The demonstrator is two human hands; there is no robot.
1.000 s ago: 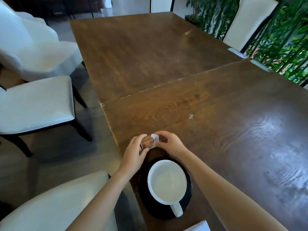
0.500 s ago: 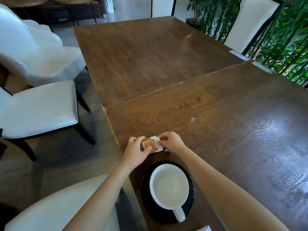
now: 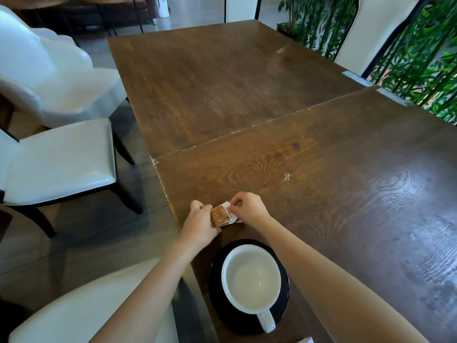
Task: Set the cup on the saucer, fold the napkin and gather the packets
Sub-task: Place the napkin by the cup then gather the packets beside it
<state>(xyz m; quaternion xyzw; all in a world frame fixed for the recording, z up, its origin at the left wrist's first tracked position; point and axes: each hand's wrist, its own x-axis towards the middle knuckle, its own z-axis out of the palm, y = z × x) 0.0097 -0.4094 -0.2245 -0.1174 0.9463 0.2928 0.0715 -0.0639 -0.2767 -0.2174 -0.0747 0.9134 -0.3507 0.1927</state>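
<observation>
A white cup (image 3: 251,279) stands on a black saucer (image 3: 284,300) near the table's front edge, its handle pointing toward me. Just beyond the saucer, both hands hold a small stack of brown and white packets (image 3: 220,216) on the wood. My left hand (image 3: 200,222) grips the stack's left end. My right hand (image 3: 248,206) pinches its right end with curled fingers. A white corner of the napkin (image 3: 304,340) shows at the bottom edge; the rest of it is out of view.
The brown wooden table (image 3: 321,169) has a seam across its middle and a small shiny scrap (image 3: 286,176) right of centre. White padded chairs (image 3: 59,157) stand on the left and at my near left. Green plants (image 3: 425,55) line the right side.
Both hands have lowered the packets from a tilted hold onto the table. The view has shifted slightly, so the cup and saucer sit a little lower in the frame.
</observation>
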